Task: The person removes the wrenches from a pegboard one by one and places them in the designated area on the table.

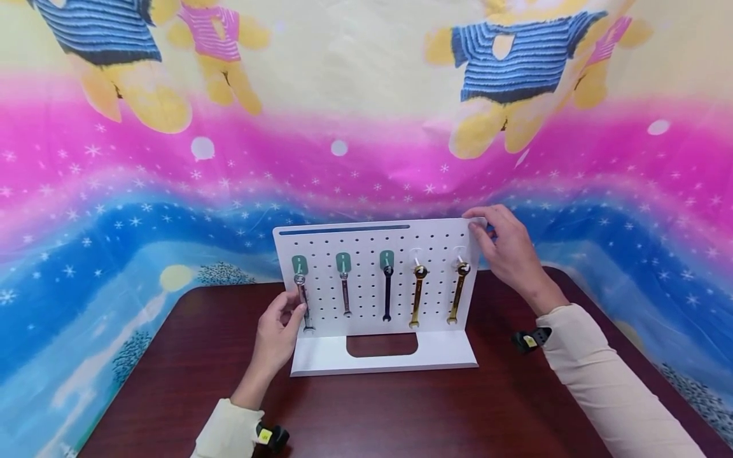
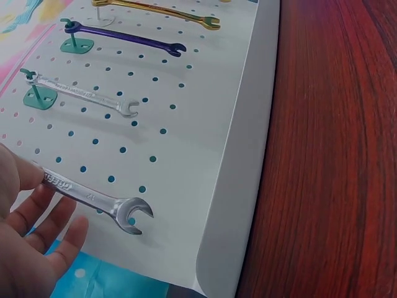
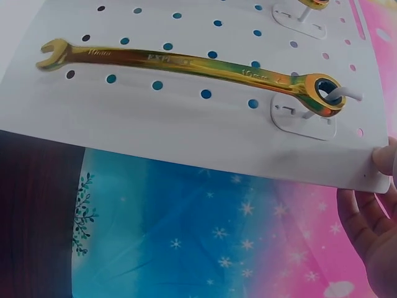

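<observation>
My left hand (image 1: 276, 327) is at the left edge of a white pegboard (image 1: 366, 299), its thumb and fingers pinching the shank of a silver combination wrench (image 2: 93, 197). This wrench's ring end is up at a green hook (image 1: 300, 264) in the head view; its open jaw points down. At the board's top right corner, my right hand (image 1: 509, 251) grips the edge, thumb in front and fingers behind. Nearest to it, a gold ratchet wrench (image 3: 186, 65) hangs by its ring from a white hook (image 3: 344, 93).
Between the outer wrenches hang a smaller silver wrench (image 1: 345, 294), a dark purple-blue one (image 1: 387, 292) and another gold one (image 1: 418, 296). The board's flat base (image 1: 323, 362) stands on a dark red wooden table (image 1: 366, 413). A printed cloth (image 1: 355, 165) hangs behind.
</observation>
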Available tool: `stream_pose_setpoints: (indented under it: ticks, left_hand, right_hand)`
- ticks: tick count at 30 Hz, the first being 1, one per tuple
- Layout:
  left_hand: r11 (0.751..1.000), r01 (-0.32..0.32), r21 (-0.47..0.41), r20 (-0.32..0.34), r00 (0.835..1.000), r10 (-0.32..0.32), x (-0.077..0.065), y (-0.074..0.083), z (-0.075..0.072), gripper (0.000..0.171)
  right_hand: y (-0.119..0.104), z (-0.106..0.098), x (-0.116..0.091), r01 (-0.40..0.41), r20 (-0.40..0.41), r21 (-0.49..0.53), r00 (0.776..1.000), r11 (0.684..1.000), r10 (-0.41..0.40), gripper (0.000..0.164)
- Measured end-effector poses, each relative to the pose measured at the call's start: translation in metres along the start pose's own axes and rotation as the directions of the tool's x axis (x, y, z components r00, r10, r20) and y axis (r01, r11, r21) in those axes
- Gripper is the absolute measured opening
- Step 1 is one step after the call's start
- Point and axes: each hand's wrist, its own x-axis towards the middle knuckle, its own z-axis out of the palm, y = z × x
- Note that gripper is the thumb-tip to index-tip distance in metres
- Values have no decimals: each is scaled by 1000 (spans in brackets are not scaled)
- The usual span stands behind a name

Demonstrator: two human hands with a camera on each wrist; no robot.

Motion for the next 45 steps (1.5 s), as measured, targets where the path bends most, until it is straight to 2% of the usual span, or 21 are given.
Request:
stream_pose_setpoints:
  ticks: [9,18,26,31,36,45]
  left_hand:
    - [996,11,-93,49,999,-6,-1,4,1,22]
    - [991,29,-134,75,997,-19,-3,6,-8,28]
    - [977,12,-214,104,995,11,-3,6,-12,33]
    - [959,42,-280,121,993,-8,-4,7,-14,36]
    - [930,84,-357,147,989,-34,-5,10,-17,38]
    - [893,125,-432,187,981,-46,-6,23,-25,40]
  right_hand:
    - [2,-5,-3,-3,8,-4,1000,1000,4,25]
    - [1,-6,2,-17,44,13,999,1000,17,26]
    - [1,-8,2,-28,54,19,998,999,27,26]
    - [-1,-8,1,-41,67,21,997,999,39,28]
    - [1,-8,1,-38,61,14,997,999,37,28]
    - [1,-9,2,-18,61,10,998,1000,18,28]
